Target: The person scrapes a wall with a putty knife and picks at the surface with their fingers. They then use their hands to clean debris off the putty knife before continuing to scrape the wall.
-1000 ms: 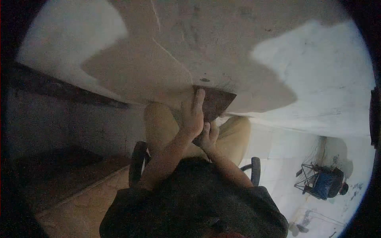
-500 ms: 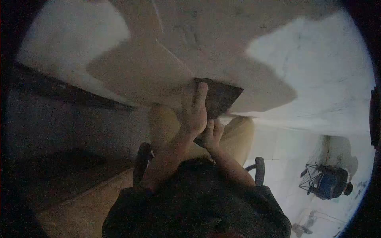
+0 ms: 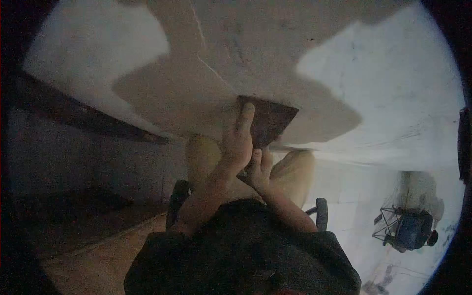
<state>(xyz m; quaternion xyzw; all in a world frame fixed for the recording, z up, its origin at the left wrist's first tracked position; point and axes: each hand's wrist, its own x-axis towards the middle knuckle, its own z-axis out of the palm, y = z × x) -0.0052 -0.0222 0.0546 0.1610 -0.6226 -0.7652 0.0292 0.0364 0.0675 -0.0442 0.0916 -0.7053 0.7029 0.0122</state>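
A dark brown, flat, four-cornered panel [image 3: 274, 120] rests tilted at the near edge of the pale table, over my lap. Its exact kind is too dim to make out. Along its left edge lies my left hand [image 3: 238, 145], closed on it with the thumb stretched over the top face. My right hand [image 3: 260, 169] grips the near lower corner, thumb side up, close beside the left wrist. The fingers beneath the panel are hidden.
The pale table [image 3: 334, 54] carries a broad shadow and a thin crack-like line. Chair armrests [image 3: 321, 214] flank my lap. On the floor at right stands a dark blue chair [image 3: 414, 228] with thin metal legs. A dark table edge [image 3: 98, 112] runs along the left.
The view has shifted slightly. Both hands keep their hold on the panel, and the right hand sits a little closer to the left one.
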